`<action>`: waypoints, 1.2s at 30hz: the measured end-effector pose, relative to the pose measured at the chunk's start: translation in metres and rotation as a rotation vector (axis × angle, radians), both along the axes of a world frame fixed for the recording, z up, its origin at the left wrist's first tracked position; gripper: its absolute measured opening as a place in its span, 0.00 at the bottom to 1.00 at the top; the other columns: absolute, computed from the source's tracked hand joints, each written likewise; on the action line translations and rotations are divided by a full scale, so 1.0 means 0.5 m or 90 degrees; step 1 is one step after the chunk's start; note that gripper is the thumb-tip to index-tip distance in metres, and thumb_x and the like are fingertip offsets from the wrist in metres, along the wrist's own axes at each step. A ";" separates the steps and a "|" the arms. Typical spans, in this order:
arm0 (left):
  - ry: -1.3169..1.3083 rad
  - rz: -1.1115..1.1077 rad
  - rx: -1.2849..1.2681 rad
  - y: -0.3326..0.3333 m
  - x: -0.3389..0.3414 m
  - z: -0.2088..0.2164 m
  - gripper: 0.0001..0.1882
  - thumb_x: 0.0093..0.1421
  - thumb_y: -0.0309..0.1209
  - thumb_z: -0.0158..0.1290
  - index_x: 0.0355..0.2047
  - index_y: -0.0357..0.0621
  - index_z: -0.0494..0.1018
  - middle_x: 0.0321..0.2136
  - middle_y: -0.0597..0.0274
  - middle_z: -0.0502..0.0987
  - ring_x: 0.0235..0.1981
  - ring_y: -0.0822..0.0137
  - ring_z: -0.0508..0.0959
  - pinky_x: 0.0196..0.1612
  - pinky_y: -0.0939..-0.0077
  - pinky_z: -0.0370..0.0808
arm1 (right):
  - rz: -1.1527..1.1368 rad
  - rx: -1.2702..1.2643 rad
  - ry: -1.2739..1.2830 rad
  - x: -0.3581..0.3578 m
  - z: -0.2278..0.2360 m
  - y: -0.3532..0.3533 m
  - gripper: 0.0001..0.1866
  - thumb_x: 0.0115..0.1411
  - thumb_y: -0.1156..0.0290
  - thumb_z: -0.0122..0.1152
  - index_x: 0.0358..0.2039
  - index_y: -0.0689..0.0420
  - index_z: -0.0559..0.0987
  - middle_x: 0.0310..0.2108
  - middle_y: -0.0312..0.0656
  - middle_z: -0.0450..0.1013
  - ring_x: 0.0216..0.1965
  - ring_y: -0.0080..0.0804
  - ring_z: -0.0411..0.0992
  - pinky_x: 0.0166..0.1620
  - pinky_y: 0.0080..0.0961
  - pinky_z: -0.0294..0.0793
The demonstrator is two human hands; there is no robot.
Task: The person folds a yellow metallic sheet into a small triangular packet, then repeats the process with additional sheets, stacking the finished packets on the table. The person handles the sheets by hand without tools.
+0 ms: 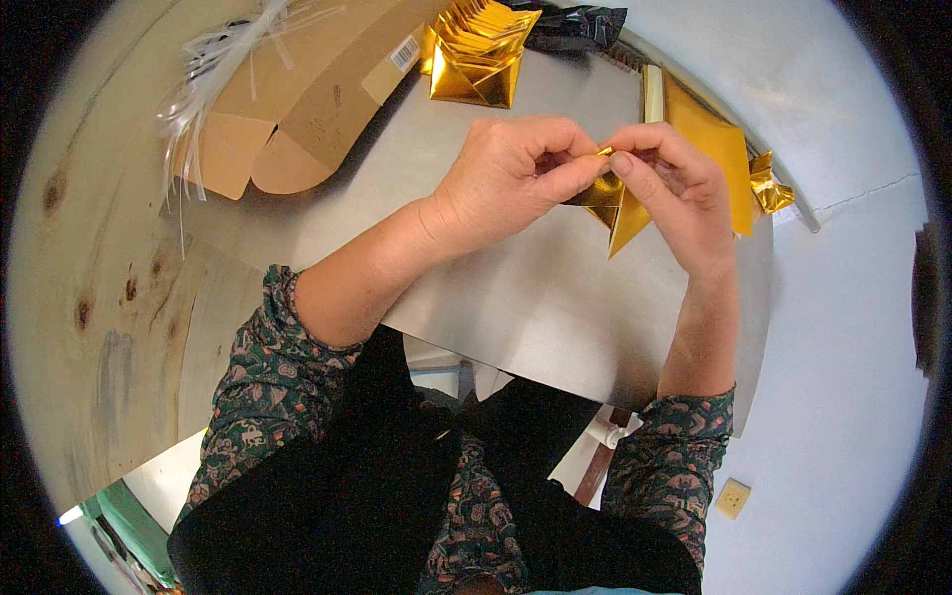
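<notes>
Both hands, left hand [511, 174], right hand [674, 188], pinch folded gold paper [615, 203].

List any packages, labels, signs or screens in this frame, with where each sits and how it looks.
Flattened cardboard box: upper left on the grey tabletop, plain brown, flaps with rounded ends spread open.
Barcode label: on the box's right flap, a small white rectangle with black bars.
Dark plastic bag: top centre behind the stack of folded gold paper, black, glossy and crumpled.
No signs or screens are in view.
</notes>
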State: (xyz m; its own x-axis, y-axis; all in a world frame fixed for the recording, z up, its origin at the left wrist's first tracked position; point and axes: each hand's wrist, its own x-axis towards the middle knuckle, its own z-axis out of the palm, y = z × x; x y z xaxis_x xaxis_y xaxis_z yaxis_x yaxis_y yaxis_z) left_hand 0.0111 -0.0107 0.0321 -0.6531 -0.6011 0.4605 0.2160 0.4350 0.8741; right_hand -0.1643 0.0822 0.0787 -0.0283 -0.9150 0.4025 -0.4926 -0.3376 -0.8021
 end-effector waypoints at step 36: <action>0.008 -0.011 0.057 0.010 -0.002 0.006 0.08 0.64 0.30 0.57 0.38 0.38 0.80 0.25 0.68 0.81 0.27 0.82 0.76 0.30 0.84 0.75 | -0.037 -0.046 0.070 -0.001 0.010 0.003 0.05 0.59 0.75 0.64 0.35 0.61 0.81 0.31 0.36 0.76 0.35 0.22 0.72 0.40 0.20 0.71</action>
State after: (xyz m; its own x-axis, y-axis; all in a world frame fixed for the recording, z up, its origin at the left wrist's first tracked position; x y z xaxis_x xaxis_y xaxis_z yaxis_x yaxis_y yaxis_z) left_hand 0.0099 -0.0056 0.0353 -0.6577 -0.6294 0.4138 0.2343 0.3512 0.9065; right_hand -0.1647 0.0835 0.0836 -0.0323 -0.8812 0.4716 -0.5965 -0.3616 -0.7165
